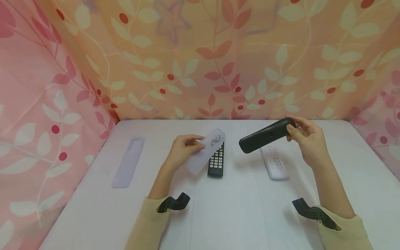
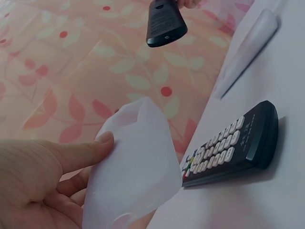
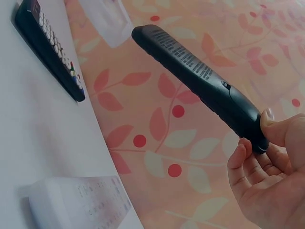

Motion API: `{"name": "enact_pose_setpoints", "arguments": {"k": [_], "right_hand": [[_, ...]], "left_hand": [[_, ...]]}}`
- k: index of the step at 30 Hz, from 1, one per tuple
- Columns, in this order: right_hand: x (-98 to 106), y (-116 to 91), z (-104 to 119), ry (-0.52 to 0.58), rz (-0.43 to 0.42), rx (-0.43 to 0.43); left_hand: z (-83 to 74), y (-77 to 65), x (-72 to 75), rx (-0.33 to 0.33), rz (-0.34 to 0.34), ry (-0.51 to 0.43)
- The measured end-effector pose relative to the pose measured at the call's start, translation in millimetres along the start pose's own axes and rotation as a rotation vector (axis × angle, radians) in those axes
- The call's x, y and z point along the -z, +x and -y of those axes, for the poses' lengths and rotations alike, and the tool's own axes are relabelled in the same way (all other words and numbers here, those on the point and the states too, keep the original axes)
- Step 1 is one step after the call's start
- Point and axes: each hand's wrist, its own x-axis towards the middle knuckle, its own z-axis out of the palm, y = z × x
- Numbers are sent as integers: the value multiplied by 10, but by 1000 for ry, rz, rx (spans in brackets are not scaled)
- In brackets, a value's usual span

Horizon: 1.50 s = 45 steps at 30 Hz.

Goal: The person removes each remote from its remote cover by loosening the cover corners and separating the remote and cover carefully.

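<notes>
In the head view, your white table [image 1: 243, 215] runs back to a hanging cloth [image 1: 234, 62], orange-yellow behind and pink at the sides, printed with leaves and red dots. Your two hands are well apart above the tabletop. Your left hand [image 1: 186, 147] pinches a translucent cover [image 1: 197, 161], which partly hides a keyed remote [image 1: 215, 166] lying on the table. Your right hand [image 1: 309, 140] grips a black remote [image 1: 264, 136] by one end, tilted, over the far part of a pale remote [image 1: 275, 166]. A lilac cover [image 1: 128, 165] lies near the table's left edge.

In the left wrist view, your thumb presses the cover against your fingers; the keyed remote rests keys up on the white surface, the leafy cloth behind.

In the right wrist view, your thumb and fingers clamp the black remote's end; its printed underside shows against the cloth, clear of the table.
</notes>
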Motion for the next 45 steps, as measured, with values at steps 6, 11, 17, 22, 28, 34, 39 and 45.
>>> {"name": "enact_pose_setpoints", "arguments": {"k": [6,11,17,22,28,34,39,45], "right_hand": [[-10,2,2,-32,-15,-11],[-30,-8,3,-45,-2,-13],[-67,-24,5,-47,38,-21],[-101,-30,-11,17,85,18],[-146,-34,-24,11,98,29],[-185,-38,-34,-76,100,-15],[-197,-45,-46,-56,115,-18],[-224,-49,-58,-45,144,-12]], "left_hand": [[43,-35,84,-13,-4,-15],[95,-63,149,-18,0,-31],[123,-102,222,32,-16,-42],[164,-145,284,50,-34,-63],[248,-194,371,56,-60,-91],[318,-215,440,60,-79,-91],[348,-215,468,55,-97,-91],[366,-242,498,61,-110,-71]]}}
